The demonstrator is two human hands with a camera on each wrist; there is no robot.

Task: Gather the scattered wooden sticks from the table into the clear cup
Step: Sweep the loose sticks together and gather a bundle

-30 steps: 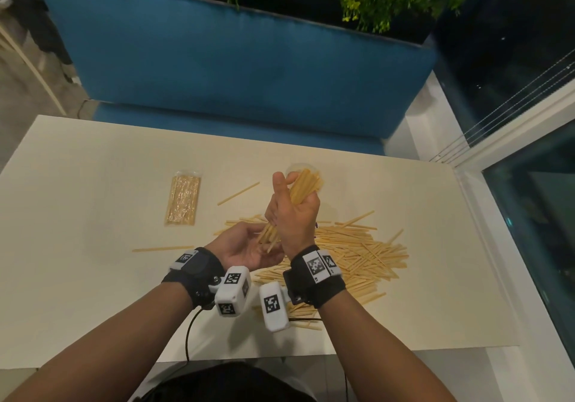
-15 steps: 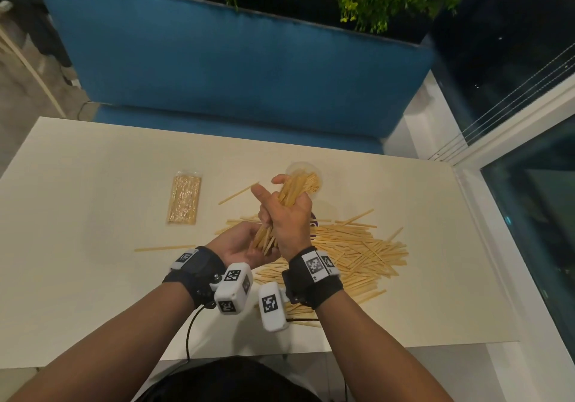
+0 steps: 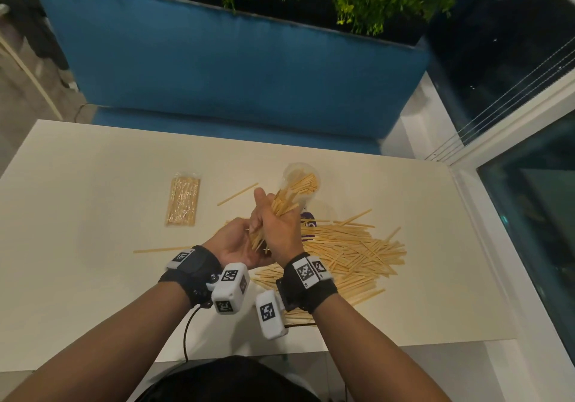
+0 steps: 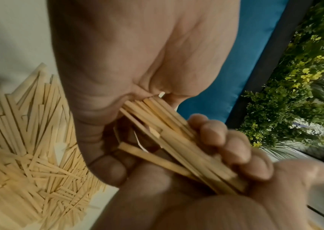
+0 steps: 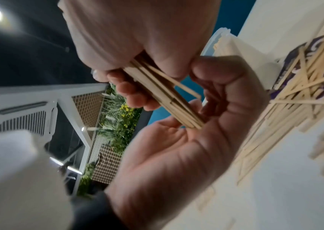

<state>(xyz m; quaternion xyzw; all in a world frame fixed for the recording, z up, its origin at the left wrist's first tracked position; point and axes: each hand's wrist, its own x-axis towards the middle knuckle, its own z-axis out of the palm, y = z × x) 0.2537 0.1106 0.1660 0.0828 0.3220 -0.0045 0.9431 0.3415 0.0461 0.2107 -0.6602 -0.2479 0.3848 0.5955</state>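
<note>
While the right hand [image 3: 281,227] curls its fingers round a bundle of wooden sticks [image 3: 281,205], the left hand [image 3: 233,246] lies palm up just beneath, fingers relaxed and cupped, with the lower ends of the bundle resting in its palm. In the right wrist view the bundle's ends [image 5: 184,115] press into the left palm [image 5: 169,149]; in the left wrist view the right fingers [image 4: 233,149] wrap the sticks tightly. So the right grip is closed firmly on the bundle, and the left grip is open and only supports it.

Beyond the hands stands the clear cup [image 3: 300,180], upright, already holding a sheaf of sticks that lean out over its rim. The bundle's upper ends point toward the cup and lie near its mouth. A large loose pile of sticks [image 3: 351,252] spreads over the desk [image 3: 77,277] to the right of the hands, reaching toward the near edge but well short of the right edge. Single sticks lie apart at the left [image 3: 160,249] and behind the hands [image 3: 238,194]. A wrapped packet of sticks [image 3: 183,201] lies well to the left, with bare desk around it. A purple printed item [image 3: 308,224] lies partly under the pile beside the cup.
</note>
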